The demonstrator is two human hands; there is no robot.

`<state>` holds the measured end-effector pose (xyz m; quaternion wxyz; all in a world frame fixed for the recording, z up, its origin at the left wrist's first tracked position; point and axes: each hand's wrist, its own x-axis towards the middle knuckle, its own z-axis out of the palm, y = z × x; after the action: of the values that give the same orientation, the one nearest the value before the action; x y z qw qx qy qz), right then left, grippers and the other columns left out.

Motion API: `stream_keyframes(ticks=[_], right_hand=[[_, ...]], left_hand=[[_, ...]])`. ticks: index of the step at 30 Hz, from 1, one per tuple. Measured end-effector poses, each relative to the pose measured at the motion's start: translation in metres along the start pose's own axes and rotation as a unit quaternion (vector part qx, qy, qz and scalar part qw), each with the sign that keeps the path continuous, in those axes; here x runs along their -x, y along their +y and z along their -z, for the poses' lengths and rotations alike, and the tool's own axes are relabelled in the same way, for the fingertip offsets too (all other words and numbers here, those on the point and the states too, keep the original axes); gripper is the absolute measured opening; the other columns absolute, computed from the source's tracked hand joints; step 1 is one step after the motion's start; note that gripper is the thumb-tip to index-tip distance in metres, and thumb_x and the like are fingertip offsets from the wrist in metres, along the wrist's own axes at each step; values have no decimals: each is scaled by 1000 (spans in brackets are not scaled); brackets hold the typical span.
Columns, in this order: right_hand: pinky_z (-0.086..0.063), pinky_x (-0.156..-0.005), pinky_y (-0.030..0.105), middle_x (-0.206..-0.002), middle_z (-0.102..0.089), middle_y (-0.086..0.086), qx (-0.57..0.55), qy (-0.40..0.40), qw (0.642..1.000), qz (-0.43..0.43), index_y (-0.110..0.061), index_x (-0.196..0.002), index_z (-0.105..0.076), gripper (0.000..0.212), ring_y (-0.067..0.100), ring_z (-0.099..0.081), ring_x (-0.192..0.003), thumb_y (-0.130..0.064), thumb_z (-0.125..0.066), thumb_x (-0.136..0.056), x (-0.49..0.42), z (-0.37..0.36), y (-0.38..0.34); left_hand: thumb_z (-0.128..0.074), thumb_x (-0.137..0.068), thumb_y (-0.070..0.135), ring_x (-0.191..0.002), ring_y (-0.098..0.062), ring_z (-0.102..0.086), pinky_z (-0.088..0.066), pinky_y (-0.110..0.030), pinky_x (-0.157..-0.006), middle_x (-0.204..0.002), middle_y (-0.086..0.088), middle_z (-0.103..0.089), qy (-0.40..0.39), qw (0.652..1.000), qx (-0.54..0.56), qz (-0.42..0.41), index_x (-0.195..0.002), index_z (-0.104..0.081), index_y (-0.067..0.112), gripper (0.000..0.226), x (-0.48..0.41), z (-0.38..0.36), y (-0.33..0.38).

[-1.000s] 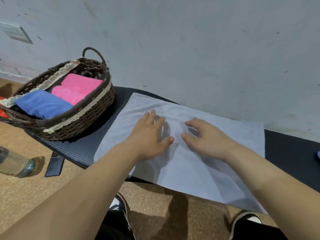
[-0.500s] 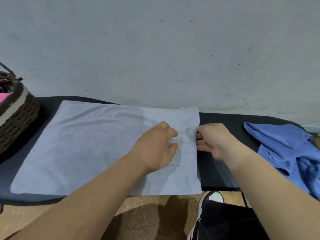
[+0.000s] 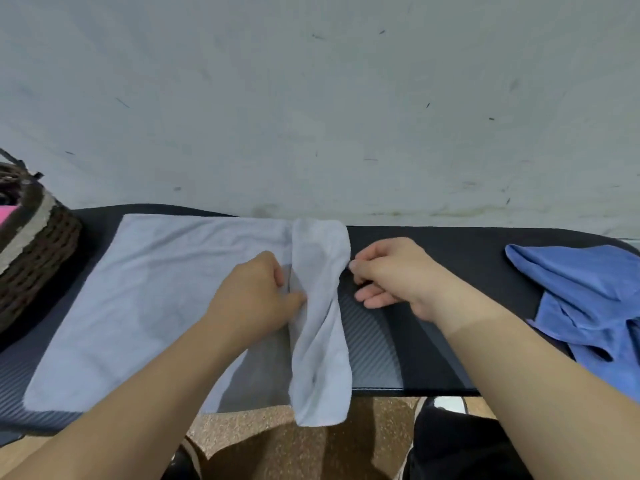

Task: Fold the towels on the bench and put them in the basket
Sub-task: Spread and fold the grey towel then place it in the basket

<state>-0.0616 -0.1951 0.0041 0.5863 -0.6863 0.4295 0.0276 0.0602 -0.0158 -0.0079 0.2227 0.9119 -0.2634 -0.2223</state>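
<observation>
**Far left:** A woven basket [image 3: 41, 258], cut off by the frame edge, is set on the left end of the bench [image 3: 433, 341]. A sliver of pink towel [image 3: 6, 213] is seen inside it. The black, ribbed bench is placed along a grey wall [image 3: 311, 98], and speckled floor [image 3: 263, 434] is shown at its near side.

**Centre left:** A pale towel [image 3: 138, 289] is spread flat on the bench near the basket, with its near edge reaching past the bench's near edge. The left hand [image 3: 256, 299] is laid on this towel towards its right end. Its fingers are curled against the left edge of a flap [image 3: 320, 341], and the thumb tip touches that flap. Whether cloth is caught in the fingers cannot be told.

**Centre:** The flap is the towel's right end, turned over to the left as a narrow strip from far edge to near edge. Its near tip hangs past the bench.

**Centre right:** The right hand [image 3: 391, 275] is held at the fold on the strip's right side. The fold is pinched between thumb and forefinger, and the other fingers are loosely curled above bare bench.

**Far right:** A crumpled blue towel [image 3: 581, 296] is left on the bench's right end, well apart from the pale towel.
</observation>
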Motion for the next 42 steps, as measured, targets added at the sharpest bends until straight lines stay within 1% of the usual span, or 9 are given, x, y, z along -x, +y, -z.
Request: stream_keyframes(ticks=[6, 10, 14, 18, 22, 25, 30, 37, 42], right_hand=[[-65, -61, 35, -90, -72, 8, 9, -4, 1000, 24, -11, -107, -70, 24, 19, -70, -66, -29, -76, -92, 1, -23, -1], [-59, -56, 31, -86, -68, 8, -40, 9, 999, -3, -5, -102, -70, 30, 21, -66, -66, -33, -74, -94, -5, -27, 3], [-50, -59, 32, -77, -60, 5, -40, 60, 995, 64, -10, -84, -60, 23, 19, -56, -70, -26, -77, -88, -9, -30, -3], [-42, -64, 34, -72, -47, 2, -73, 93, 988, 101, -18, -77, -45, 28, 20, -46, -70, -29, -66, -93, -6, -18, -10], [-50, -48, 28, -70, -55, 7, -140, 114, 976, 121, -13, -91, -46, 29, 17, -58, -51, -36, -62, -102, 8, 9, -10], [-43, -37, 24, -62, -50, 7, -166, 170, 963, 125, -13, -92, -45, 31, 12, -45, -35, -36, -65, -101, 17, 41, -2], [-47, -54, 32, -90, -64, 8, 46, 235, 970, 43, -13, -107, -56, 35, 21, -60, -70, -42, -70, -94, 17, 107, 52], [-40, -49, 28, -48, -43, -3, 187, 103, 977, -27, -15, -59, -48, 46, 18, -44, -50, -43, -77, -82, 29, 119, 88], [-34, -51, 28, -52, -39, -6, 39, 57, 997, 19, -20, -59, -39, 43, 13, -38, -52, -25, -77, -78, 31, 114, 79]], left_hand=[[-76, -89, 38, -69, -2, -61, -44, -18, -59, -75, 11, -66, 5, 996, 43, -83, -84, -64, 25, 18, 6, 1, 0], [-75, -78, 62, -75, -14, -62, -51, -31, -67, -81, 3, -65, -68, 991, 8, -114, -83, -62, 19, 46, 18, -10, 11], [-71, -84, 37, -78, -22, -59, -55, -42, -74, -87, -1, -57, -59, 985, -54, -151, -86, -55, 12, 29, 21, -19, 13], [-72, -85, 33, -66, -18, -60, -54, -38, -65, -72, -1, -64, -19, 985, 54, -166, -80, -56, 17, 23, 27, -12, 20], [-75, -89, 35, -63, -7, -60, -51, -24, -59, -84, 3, -70, -22, 969, 208, -129, -86, -65, 22, 17, 42, -15, 55], [-73, -93, 34, -61, -12, -64, -57, -28, -56, -89, -6, -72, -86, 950, 287, -89, -95, -69, 18, 17, 46, -30, 87], [-64, -99, 38, -96, -12, -64, -49, -25, -83, -105, 9, -66, -97, 981, 42, -164, -113, -67, 22, 22, 38, -57, 105], [-58, -100, 30, -106, -20, -62, -51, -34, -94, -120, 3, -59, -39, 976, -68, -202, -117, -68, 19, 22, -17, -67, 141], [-58, -100, 34, -114, -25, -60, -51, -41, -99, -127, -2, -60, -95, 947, -198, -234, -123, -65, 17, 30, -46, -87, 179]])
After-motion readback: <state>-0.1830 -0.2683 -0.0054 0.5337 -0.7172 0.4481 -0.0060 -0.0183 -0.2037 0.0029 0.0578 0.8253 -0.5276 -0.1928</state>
